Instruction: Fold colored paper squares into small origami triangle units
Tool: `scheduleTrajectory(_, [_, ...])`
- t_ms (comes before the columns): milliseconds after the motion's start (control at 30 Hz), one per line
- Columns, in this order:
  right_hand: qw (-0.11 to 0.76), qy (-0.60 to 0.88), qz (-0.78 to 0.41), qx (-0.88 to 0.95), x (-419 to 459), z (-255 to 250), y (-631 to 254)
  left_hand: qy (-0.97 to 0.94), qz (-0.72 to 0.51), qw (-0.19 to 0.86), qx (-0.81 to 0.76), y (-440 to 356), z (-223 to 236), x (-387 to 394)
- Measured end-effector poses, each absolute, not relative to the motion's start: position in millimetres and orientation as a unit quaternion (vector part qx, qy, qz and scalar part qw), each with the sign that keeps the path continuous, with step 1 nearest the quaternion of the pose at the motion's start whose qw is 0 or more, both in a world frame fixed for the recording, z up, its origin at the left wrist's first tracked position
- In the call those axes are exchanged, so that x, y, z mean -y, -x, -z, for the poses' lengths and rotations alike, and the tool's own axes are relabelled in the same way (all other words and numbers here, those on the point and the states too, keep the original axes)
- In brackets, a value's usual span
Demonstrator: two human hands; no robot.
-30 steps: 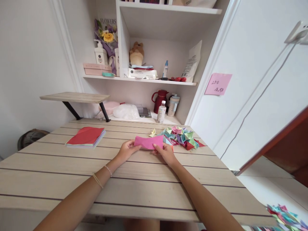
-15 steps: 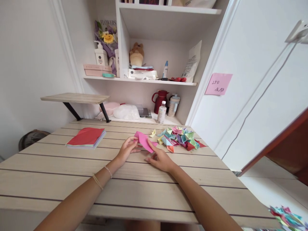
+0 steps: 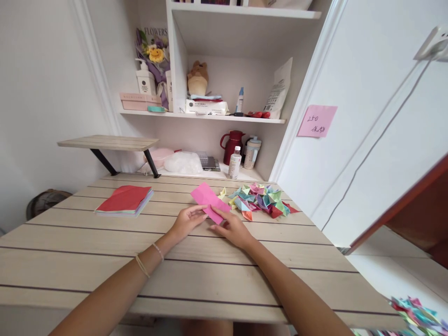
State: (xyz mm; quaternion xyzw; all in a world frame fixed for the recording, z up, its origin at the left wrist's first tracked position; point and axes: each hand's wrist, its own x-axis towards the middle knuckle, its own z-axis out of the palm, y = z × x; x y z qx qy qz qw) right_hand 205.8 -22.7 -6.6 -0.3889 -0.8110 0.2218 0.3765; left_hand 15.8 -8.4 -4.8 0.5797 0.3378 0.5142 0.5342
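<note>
A bright pink sheet of paper (image 3: 207, 197), longer than it is wide, is held over the middle of the table. My left hand (image 3: 188, 221) grips its near left edge with the fingertips. On the near right side, my right hand (image 3: 231, 227) pinches the paper, its fingers over the top. Just beyond the sheet lies a small yellow folded paper piece (image 3: 222, 192). To the right, close to my right hand, sits a heap of folded paper pieces (image 3: 261, 199) in many colours.
A stack of coloured paper (image 3: 125, 199), red on top, lies at the table's left. Behind the table stand a clear bottle (image 3: 234, 163), a red jug (image 3: 232, 147) and a raised wooden shelf (image 3: 108, 142) on black legs. More folded papers (image 3: 418, 312) lie beyond the right edge.
The pink paper, bent and tilted before, now lies flatter and shows more of its surface. My left hand has moved from its left end to its near edge. My right hand stays at the near right side.
</note>
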Motion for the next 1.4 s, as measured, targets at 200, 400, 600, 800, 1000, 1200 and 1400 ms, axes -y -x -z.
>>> scheduleTrajectory(200, [0.535,0.394,-0.314,0.677,11.5,8.0,-210.0,-0.584,-0.523,0.493,-0.377,-16.8,6.3,8.7])
scheduleTrajectory(400, [0.535,0.38,-0.433,0.618,8.7,14.3,-206.9,-0.565,-0.553,0.492,-0.364,-15.5,2.4,7.7])
scheduleTrajectory(600, [0.484,0.382,-0.367,0.697,12.1,11.5,-205.6,-0.562,-0.497,0.554,-0.362,-15.1,4.0,6.9])
scheduleTrajectory(800, [0.46,0.41,-0.306,0.726,10.9,13.8,-210.9,-0.594,-0.443,0.584,-0.331,-15.0,7.3,8.3])
scheduleTrajectory(1000, [0.469,0.363,-0.344,0.728,17.5,7.2,-207.5,-0.625,-0.47,0.525,-0.337,-18.0,12.5,8.4])
scheduleTrajectory(1200, [0.515,0.395,-0.332,0.685,12.9,6.3,-208.4,-0.632,-0.474,0.487,-0.371,-17.6,11.4,12.0])
scheduleTrajectory(1400, [0.508,0.398,-0.329,0.689,13.1,5.9,-210.3,-0.65,-0.479,0.465,-0.362,-20.9,2.3,18.3])
